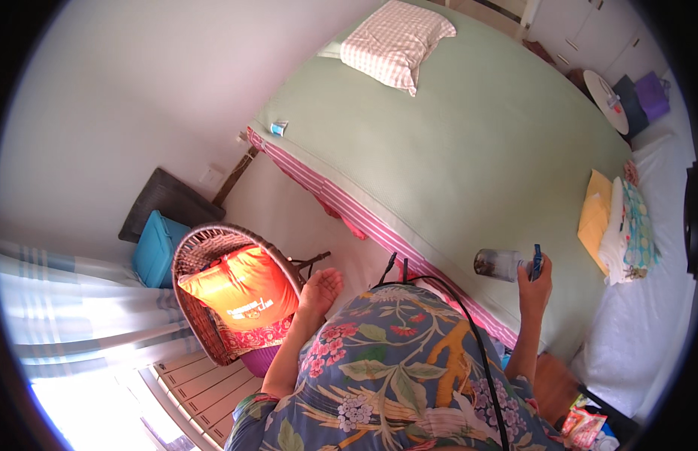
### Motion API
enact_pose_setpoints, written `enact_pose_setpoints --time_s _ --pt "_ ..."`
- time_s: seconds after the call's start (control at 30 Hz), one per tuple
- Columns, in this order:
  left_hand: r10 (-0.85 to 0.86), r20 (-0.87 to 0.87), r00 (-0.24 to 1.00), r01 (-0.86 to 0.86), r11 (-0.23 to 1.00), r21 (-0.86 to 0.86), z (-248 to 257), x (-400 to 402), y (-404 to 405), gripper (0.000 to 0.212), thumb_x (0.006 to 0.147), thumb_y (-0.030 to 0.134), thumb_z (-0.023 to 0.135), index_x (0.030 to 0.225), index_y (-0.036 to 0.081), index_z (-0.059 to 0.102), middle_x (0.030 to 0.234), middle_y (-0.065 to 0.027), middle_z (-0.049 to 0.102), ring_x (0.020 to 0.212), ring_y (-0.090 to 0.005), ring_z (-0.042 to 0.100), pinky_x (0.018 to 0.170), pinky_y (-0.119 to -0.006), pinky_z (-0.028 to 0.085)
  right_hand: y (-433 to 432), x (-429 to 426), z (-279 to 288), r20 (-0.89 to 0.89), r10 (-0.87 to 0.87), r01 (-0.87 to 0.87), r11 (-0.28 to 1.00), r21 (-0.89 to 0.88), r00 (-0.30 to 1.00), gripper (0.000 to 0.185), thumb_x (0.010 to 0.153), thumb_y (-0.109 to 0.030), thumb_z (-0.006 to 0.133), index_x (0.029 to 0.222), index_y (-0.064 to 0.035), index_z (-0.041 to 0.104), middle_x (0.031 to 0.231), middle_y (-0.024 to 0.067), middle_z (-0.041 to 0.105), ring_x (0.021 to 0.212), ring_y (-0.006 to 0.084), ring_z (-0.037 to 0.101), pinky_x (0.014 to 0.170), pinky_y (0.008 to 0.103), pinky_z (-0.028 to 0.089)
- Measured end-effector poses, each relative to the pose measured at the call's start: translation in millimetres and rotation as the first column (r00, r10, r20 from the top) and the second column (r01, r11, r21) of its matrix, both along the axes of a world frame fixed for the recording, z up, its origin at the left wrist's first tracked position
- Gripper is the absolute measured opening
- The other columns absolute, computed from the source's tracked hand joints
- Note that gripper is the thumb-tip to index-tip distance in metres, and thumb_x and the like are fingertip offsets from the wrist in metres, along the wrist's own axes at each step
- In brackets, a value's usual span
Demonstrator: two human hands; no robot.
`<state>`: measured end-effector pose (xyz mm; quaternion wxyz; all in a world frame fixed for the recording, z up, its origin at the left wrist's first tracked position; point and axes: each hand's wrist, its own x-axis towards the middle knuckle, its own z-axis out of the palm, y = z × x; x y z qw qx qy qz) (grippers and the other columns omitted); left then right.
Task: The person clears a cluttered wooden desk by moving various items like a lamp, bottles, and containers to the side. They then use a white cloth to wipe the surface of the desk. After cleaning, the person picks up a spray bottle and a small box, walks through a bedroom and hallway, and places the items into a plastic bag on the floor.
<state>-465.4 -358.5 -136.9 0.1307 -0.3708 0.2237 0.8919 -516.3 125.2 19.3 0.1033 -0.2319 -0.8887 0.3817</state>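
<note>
My right hand (pixel 537 287) grips a clear bottle (pixel 496 264) by its blue-topped end. The bottle is tilted nearly on its side above the green bed cover (pixel 439 186), and something dark lies toward its base. My left hand (pixel 323 290) holds nothing; its palm is turned up with the fingers loosely apart. Beside it stands a brown wicker chair (pixel 182 304) with an orange cushion (pixel 244 290) bearing writing. A small blue-and-white cup or tub (pixel 279 128) sits near the bed's edge.
A checked pillow (pixel 397 42) lies at the bed's far end. Folded cloths (pixel 616 231) are stacked on the right. A turquoise box (pixel 157 248) stands behind the chair by a curtain (pixel 89 315). A black cable (pixel 478 332) runs over my floral clothing.
</note>
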Motion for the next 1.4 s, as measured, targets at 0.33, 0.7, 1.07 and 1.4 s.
enact_pose_setpoints --time_s 0.33,0.7,1.07,1.4 --pt "0.022 0.021 1.000 -0.022 1.000 -0.009 8.7 -92.3 -13.4 0.036 0.100 0.027 0.044 0.108 -0.004 0.060 0.100 -0.0172 0.069 0.091 -0.0277 0.067 0.084 -0.040 0.055 -1.5 -53.0 -10.6 0.018 -0.065 0.065 0.998 0.004 0.998 0.052 0.080 -0.017 0.071 0.126 -0.0036 0.052 0.089 0.0106 0.062 0.076 0.0205 0.060 0.073 0.0351 0.049" --pt "-0.176 0.072 0.982 0.179 0.983 -0.037 -15.2 -196.3 -119.2 0.037 0.100 0.030 0.044 0.108 -0.003 0.058 0.103 -0.0196 0.066 0.089 -0.0284 0.066 0.078 -0.040 0.055 -88.1 -81.0 -21.9 0.023 -0.266 0.264 0.963 0.046 0.964 0.052 0.079 -0.017 0.070 0.124 -0.0014 0.052 0.089 0.0114 0.061 0.079 0.0227 0.059 0.074 0.0358 0.049" --pt "-0.194 0.052 0.980 0.195 0.981 -0.012 -37.9 -262.3 -214.9 0.035 0.099 0.031 0.048 0.102 0.000 0.061 0.096 -0.0170 0.068 0.086 -0.0262 0.065 0.079 -0.041 0.055 -172.6 -140.7 4.9 0.018 -0.317 0.312 0.942 0.127 0.948 0.052 0.078 -0.015 0.070 0.124 -0.0002 0.051 0.090 0.0169 0.062 0.080 0.0308 0.061 0.074 0.0397 0.049" --pt "0.009 0.041 0.999 0.004 0.953 -0.302 -21.2 -216.1 -277.0 0.028 0.095 0.026 0.050 0.096 0.001 0.063 0.096 -0.0142 0.068 0.087 -0.0259 0.066 0.076 -0.041 0.056 -185.1 -233.1 -25.2 0.098 -0.139 0.139 0.990 0.012 0.985 0.053 0.076 -0.016 0.071 0.124 -0.0027 0.051 0.105 0.0205 0.063 0.092 0.0342 0.064 0.082 0.0401 0.050"
